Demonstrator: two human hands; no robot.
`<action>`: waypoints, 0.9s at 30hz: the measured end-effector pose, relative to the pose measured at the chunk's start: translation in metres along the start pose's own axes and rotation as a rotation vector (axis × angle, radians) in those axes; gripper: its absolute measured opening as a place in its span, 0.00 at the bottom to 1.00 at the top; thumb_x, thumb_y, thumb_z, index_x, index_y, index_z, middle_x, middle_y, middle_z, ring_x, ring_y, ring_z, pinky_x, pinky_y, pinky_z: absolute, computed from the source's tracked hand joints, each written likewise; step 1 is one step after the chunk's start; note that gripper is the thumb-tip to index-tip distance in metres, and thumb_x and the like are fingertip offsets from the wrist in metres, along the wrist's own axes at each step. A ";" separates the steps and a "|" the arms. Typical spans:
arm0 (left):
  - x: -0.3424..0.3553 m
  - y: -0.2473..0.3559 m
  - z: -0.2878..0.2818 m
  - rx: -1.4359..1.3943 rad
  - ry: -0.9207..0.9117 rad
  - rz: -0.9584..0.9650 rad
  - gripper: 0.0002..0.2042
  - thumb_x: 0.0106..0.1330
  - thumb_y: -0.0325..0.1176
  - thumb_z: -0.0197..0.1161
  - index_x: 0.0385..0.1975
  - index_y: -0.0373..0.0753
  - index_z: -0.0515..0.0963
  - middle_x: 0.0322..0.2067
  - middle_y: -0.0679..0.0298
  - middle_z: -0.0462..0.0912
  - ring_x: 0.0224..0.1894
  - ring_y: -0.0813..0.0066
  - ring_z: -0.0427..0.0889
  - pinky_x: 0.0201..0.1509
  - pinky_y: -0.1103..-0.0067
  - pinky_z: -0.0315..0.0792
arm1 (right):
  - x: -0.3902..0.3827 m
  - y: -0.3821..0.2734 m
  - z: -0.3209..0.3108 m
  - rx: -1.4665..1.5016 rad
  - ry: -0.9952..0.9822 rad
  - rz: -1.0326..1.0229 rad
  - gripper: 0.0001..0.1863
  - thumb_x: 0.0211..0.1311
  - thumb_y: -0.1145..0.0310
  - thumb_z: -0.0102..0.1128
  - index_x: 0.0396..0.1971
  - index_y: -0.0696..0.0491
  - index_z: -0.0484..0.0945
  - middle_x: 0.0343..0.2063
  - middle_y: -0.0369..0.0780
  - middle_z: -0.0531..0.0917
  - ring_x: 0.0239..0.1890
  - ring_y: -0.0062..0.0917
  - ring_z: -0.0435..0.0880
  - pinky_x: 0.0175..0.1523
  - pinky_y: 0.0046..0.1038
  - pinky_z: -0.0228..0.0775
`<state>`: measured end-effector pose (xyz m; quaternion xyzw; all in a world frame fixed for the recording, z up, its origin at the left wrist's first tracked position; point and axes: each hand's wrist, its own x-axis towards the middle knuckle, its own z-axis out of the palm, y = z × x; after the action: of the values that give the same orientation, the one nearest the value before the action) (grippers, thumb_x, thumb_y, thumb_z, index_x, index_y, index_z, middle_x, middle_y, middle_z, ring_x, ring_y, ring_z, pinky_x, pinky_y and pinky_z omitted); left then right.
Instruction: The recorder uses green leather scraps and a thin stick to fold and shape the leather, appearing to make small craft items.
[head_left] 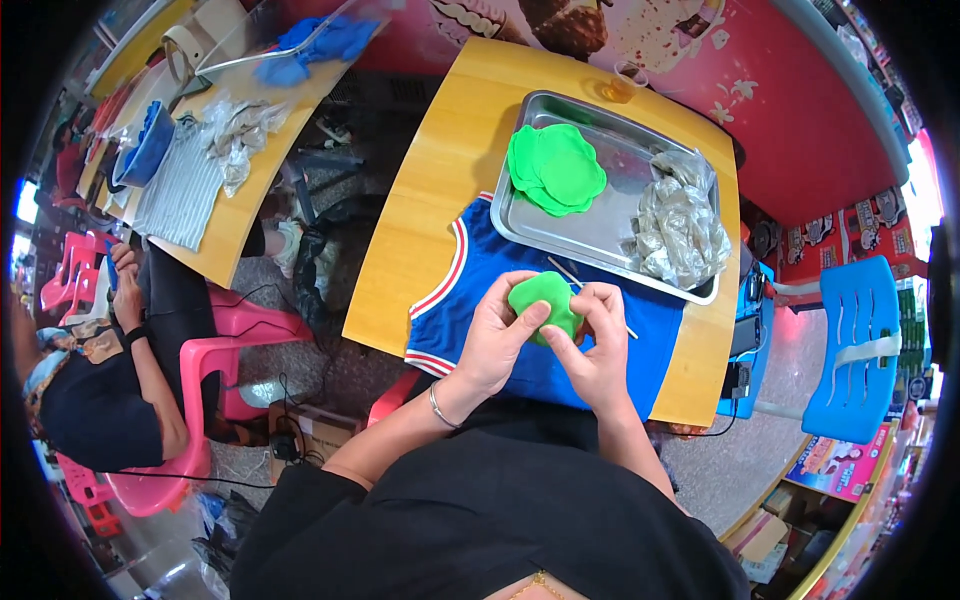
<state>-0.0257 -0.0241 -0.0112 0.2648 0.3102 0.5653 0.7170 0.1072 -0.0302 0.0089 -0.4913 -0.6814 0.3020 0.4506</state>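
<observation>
Both my hands hold a soft bright green disc, like clay or dough, (546, 303) above a blue jersey with red and white trim (450, 315). My left hand (503, 335) grips its left side, thumb lying across the face. My right hand (592, 335) pinches the right edge between thumb and fingers. Just beyond, a metal tray (610, 245) carries a stack of flat green discs with wavy edges (560, 170) at its left. Crumpled clear plastic bags (680, 222) fill its right end, their contents unclear. A thin pale stick (564, 270) lies partly hidden behind my hands.
A plastic cup with amber liquid (622, 82) stands at the yellow table's (425, 200) far edge. A blue chair (850, 350) is to the right. At left, another person (110, 400) sits on a pink chair (225, 350) by a second table (262, 170). Cables lie on the floor.
</observation>
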 end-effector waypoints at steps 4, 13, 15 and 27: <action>-0.002 -0.003 -0.008 0.067 0.011 0.065 0.11 0.61 0.32 0.62 0.39 0.37 0.69 0.32 0.68 0.75 0.35 0.86 0.73 0.38 0.86 0.69 | -0.001 0.002 -0.005 0.100 -0.038 0.076 0.15 0.43 0.70 0.69 0.25 0.57 0.70 0.32 0.37 0.69 0.27 0.17 0.68 0.26 0.18 0.62; -0.002 -0.008 -0.004 0.143 -0.008 0.073 0.11 0.61 0.31 0.61 0.40 0.36 0.69 0.33 0.68 0.75 0.36 0.86 0.72 0.39 0.87 0.69 | -0.005 0.006 -0.010 0.079 -0.034 0.068 0.10 0.46 0.72 0.66 0.24 0.58 0.72 0.31 0.37 0.71 0.25 0.17 0.68 0.26 0.18 0.62; -0.002 -0.009 -0.003 0.113 -0.018 0.050 0.12 0.61 0.31 0.61 0.40 0.36 0.70 0.34 0.67 0.75 0.37 0.86 0.72 0.40 0.87 0.69 | -0.005 0.005 -0.009 0.052 0.006 0.033 0.10 0.46 0.73 0.66 0.25 0.58 0.74 0.31 0.38 0.71 0.25 0.17 0.69 0.26 0.18 0.62; -0.002 -0.014 0.000 -0.002 -0.043 0.070 0.09 0.63 0.29 0.57 0.40 0.39 0.67 0.37 0.64 0.76 0.39 0.80 0.76 0.42 0.81 0.72 | -0.001 0.000 -0.009 -0.035 -0.015 0.004 0.10 0.45 0.71 0.66 0.28 0.57 0.76 0.35 0.39 0.70 0.31 0.22 0.70 0.28 0.20 0.63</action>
<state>-0.0175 -0.0296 -0.0211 0.2865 0.2849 0.5845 0.7036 0.1155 -0.0309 0.0121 -0.4983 -0.6889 0.2947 0.4362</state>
